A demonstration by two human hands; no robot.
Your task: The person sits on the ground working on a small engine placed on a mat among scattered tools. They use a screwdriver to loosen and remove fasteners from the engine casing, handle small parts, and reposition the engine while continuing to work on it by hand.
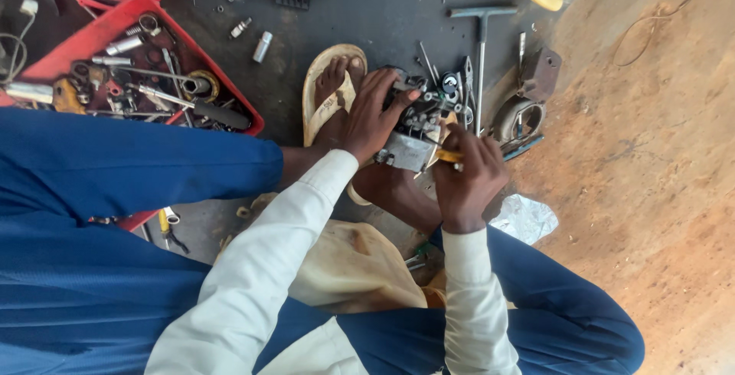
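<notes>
left hand (374, 114) clamped over the metal engine part (413, 126) on the floor by the sandal (325, 91) | right hand (471, 176) closed on a yellow-handled tool (448, 156) | I reckon the tip could skid off if that part rocks

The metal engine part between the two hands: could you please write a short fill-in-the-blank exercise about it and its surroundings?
1. The left hand grips the metal engine part from the ____.
2. The right hand holds a tool with a ____ handle.
3. The tool tray is coloured ____.
4. The foot beside the part wears a ____.

Missing words: top; yellow; red; sandal
</notes>
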